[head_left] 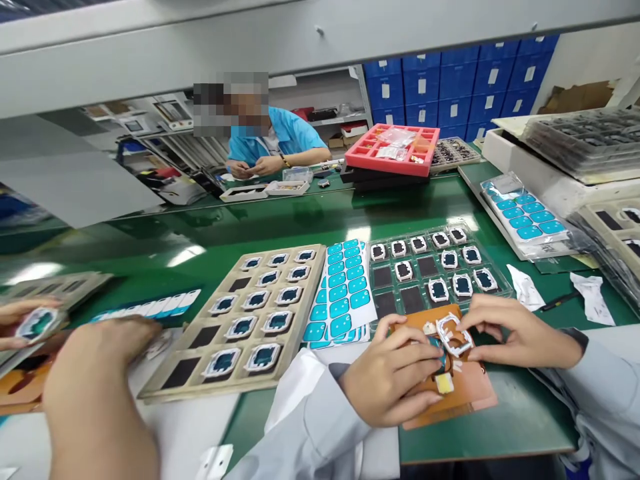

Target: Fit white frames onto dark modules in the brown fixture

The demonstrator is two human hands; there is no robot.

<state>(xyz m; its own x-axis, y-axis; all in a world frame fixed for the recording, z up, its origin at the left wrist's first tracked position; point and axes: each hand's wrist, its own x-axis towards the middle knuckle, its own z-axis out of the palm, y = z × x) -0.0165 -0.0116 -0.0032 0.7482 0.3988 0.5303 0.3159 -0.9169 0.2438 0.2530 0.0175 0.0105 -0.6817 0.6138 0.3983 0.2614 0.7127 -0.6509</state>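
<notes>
Fingers of your left hand [395,380] and right hand [520,337] pinch the white frame [454,335] over the orange fixture [470,393], lower centre; tilt it and it may seat crooked, or flick into the clear tray [440,267] just above

A long green bench [310,220] runs across the shop floor, its glossy top throwing back bright patches of ceiling light. A grey overhead rail [250,40] spans the top. Behind, blue drawer bins [450,80] fill the wall beside white shelving [340,100].
</notes>
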